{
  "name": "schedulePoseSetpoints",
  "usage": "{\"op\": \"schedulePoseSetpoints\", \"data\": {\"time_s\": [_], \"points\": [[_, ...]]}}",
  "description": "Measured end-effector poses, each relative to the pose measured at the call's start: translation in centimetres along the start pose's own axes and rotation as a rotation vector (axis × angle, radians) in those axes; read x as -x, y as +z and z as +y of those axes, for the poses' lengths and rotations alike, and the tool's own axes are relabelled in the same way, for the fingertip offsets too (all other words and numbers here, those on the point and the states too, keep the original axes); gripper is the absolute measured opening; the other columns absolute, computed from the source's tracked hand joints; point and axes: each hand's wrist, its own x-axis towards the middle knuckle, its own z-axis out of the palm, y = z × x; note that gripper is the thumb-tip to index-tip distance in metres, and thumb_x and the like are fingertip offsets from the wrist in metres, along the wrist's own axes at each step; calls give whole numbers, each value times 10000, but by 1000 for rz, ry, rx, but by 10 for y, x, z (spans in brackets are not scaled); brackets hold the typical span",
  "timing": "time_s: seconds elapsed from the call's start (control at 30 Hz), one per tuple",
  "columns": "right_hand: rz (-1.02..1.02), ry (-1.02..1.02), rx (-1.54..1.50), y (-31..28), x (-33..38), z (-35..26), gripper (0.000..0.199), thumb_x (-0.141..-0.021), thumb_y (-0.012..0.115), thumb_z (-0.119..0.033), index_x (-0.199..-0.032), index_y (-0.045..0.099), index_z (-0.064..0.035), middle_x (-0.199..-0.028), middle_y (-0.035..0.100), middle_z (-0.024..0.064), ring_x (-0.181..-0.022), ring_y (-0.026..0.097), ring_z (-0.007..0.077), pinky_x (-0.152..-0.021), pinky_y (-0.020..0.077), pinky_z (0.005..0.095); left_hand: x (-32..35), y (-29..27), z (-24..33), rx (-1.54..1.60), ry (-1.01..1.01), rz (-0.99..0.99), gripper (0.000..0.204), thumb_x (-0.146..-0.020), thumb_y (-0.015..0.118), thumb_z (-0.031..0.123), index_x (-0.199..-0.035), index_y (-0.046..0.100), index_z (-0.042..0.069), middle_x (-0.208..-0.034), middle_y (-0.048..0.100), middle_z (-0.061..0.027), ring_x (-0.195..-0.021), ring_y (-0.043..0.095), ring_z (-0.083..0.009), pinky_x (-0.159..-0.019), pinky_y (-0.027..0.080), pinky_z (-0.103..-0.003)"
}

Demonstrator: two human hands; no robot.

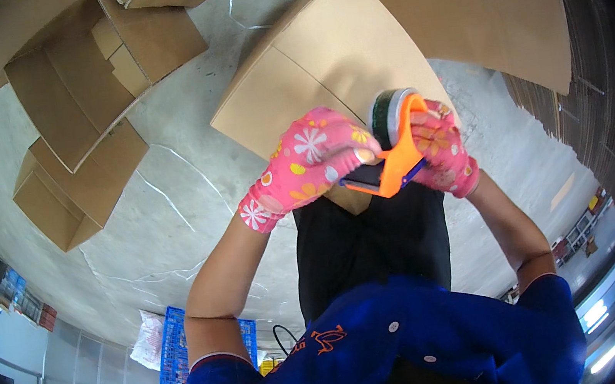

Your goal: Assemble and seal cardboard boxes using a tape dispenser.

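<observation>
An orange tape dispenser (399,158) with a dark green roll of tape (383,116) on it is held up in front of my body. My right hand (441,147), in a pink flowered glove, is wrapped around its right side; part of those fingers is hidden behind the orange frame. My left hand (318,155), in a matching glove, closes its thumb and fingers on the dispenser's left side, by the dark front part. Whether a tape end lies between those fingertips cannot be made out. Just beyond both hands is a closed cardboard box (338,44), with a seam across it.
Open cardboard boxes (69,91) stand on the grey concrete floor (185,146) at the left. A large cardboard sheet (477,6) and stacked flat cardboard (586,124) are at the right. White strapping strips (168,198) lie on the floor. A blue crate (173,353) is behind my left arm.
</observation>
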Motion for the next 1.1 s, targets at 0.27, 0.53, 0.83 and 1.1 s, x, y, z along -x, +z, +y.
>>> {"op": "schedulePoseSetpoints", "data": {"time_s": [0.27,0.53,0.83,1.1], "points": [[-189,650,-607,40,-77,-13,426,-751,698,-432,-1035,657,-117,-900,643,132,-988,580,241,-895,406,364,-22,-75,-59,109,-556,311,194,-887,600,187,-994,629,28,-913,633,-21,-888,565,-107,-810,459,-262],[-156,977,-959,60,-55,-4,357,-756,741,-273,-1003,655,-30,-827,643,36,-732,589,100,-673,474,260,-28,-201,-139,-487,-513,459,213,-875,597,171,-1022,640,23,-927,644,-36,-891,585,-127,-835,440,-254],[-101,1055,-977,50,-82,-12,345,-783,723,-160,-1062,625,18,-853,621,3,-757,542,62,-691,453,232,-51,-194,-187,-467,-394,553,172,-839,579,181,-899,643,33,-856,631,-72,-854,589,-198,-769,449,-299],[-74,1193,-1004,62,-82,-3,365,-761,760,-226,-1025,643,-3,-848,635,6,-738,555,60,-675,464,232,-46,-173,-247,-497,-552,455,280,-855,616,259,-1025,645,39,-962,654,-63,-919,598,-172,-849,446,-295]]}}
